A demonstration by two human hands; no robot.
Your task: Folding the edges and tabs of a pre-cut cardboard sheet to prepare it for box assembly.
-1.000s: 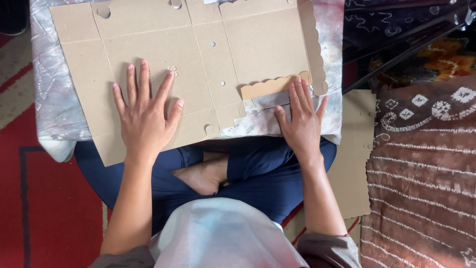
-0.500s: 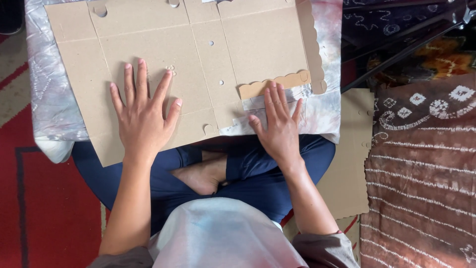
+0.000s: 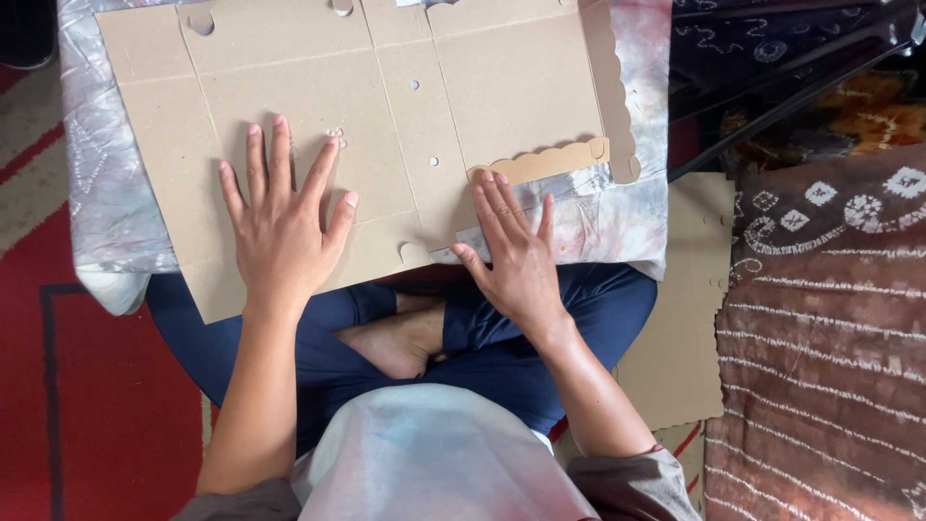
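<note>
The left hand (image 3: 283, 236) lies flat, fingers spread, on the flat brown die-cut cardboard sheet (image 3: 318, 87) (creased, punched), while the right hand (image 3: 516, 256), fingers together, presses its scalloped flap (image 3: 545, 161).

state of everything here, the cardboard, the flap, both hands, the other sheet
die-cut cardboard sheet: unfolded, lying flat on the cloth-covered surface
scalloped flap: folded over, lying flat on the sheet
left hand: open, palm down, fingers spread on the sheet
right hand: open, flat, fingertips at the flap's near end
second cardboard sheet: flat on the floor, partly hidden
</note>
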